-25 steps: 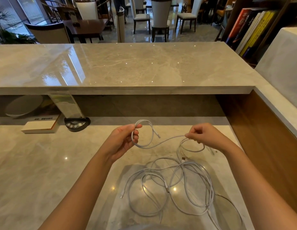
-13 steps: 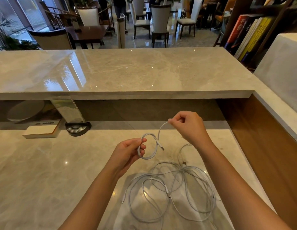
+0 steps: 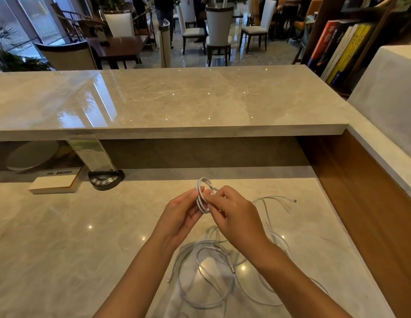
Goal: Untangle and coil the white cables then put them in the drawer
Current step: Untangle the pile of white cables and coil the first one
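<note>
Since half a second ago, the right hand (image 3: pixel 234 216) has come down from its raised position to meet the left hand (image 3: pixel 181 214), and the small coil (image 3: pixel 203 196) has gained turns. Both hands now pinch this coil between thumbs and fingertips, above the marble desk (image 3: pixel 62 237). The coil stands upright, made of a few tight white loops.

The rest of the white cables (image 3: pixel 213 271) lie in a loose tangle on the desk below the forearms, with one plug end (image 3: pixel 294 200) trailing off to the right and another (image 3: pixel 169 280) to the left.

The cable looks thin, light and limp, likely springy enough to unwind if released, so holding where the loops cross seems wise.

The desk surface is polished and glossy, probably slippery. A raised marble counter (image 3: pixel 177 99) sits behind it. A small book (image 3: pixel 53 183) and a dark round device (image 3: pixel 105 179) rest at the far left. No drawer is visible. Beyond are dining chairs (image 3: pixel 218 26) and bookshelves (image 3: pixel 337 47).
</note>
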Action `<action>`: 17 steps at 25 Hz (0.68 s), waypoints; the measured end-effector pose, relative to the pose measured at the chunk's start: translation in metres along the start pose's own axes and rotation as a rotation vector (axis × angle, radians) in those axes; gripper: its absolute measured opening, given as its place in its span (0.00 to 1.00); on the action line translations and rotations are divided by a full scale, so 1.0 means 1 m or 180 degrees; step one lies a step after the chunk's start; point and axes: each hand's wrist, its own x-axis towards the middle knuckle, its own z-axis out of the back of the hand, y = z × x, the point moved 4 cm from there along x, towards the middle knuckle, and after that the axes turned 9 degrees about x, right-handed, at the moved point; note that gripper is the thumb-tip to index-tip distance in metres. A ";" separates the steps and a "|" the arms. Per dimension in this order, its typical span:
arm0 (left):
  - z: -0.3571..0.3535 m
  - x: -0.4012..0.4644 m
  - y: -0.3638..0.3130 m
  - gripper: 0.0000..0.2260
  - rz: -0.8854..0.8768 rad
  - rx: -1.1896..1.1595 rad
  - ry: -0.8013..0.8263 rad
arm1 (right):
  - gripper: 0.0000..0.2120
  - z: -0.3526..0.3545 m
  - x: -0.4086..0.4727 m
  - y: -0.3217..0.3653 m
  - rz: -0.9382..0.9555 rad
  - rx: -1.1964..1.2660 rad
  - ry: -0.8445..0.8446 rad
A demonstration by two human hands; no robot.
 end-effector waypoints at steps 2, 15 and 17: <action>0.000 0.000 -0.001 0.10 0.0100 -0.0118 0.0018 | 0.12 -0.002 -0.004 0.001 0.0205 -0.0215 -0.0042; 0.018 0.010 -0.012 0.11 -0.0077 -0.1079 -0.0062 | 0.08 0.023 -0.012 -0.050 -0.1225 0.0627 0.1625; 0.023 0.013 -0.016 0.09 -0.0095 -0.1120 -0.0019 | 0.10 0.035 -0.010 -0.066 -0.1448 0.0754 0.1982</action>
